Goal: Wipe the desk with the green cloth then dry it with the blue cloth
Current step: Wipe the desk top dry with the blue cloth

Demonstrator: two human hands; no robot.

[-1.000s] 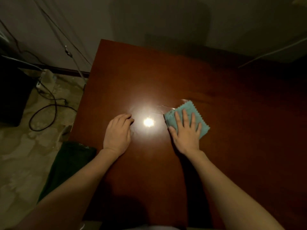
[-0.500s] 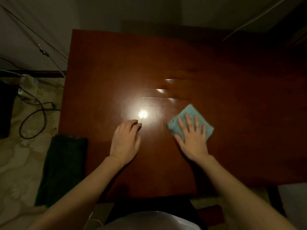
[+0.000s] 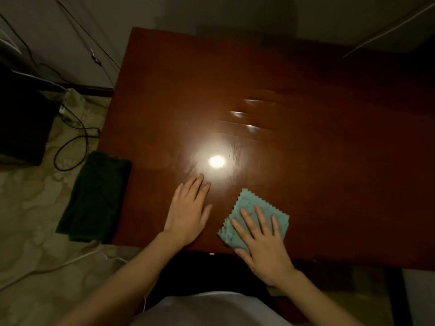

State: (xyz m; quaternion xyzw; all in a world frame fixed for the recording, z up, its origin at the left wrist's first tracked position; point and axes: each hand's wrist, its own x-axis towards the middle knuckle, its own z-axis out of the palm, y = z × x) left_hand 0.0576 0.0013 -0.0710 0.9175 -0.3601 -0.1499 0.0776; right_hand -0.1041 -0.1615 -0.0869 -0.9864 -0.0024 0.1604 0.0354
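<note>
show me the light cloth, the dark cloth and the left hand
light cloth (image 3: 246, 203), head view, bare upper corner beyond the fingers
dark cloth (image 3: 95, 196), head view, middle of the folded fabric at the desk's left edge
left hand (image 3: 188, 212), head view, back of the hand

Open desk (image 3: 306, 90) ahead and to my right — bare wood as far as the wall. My left hand (image 3: 188, 212) lies flat just beside my right hand (image 3: 263, 243) on the cloth (image 3: 247, 203); a dark towel (image 3: 94, 196) overhangs the left edge.
</note>
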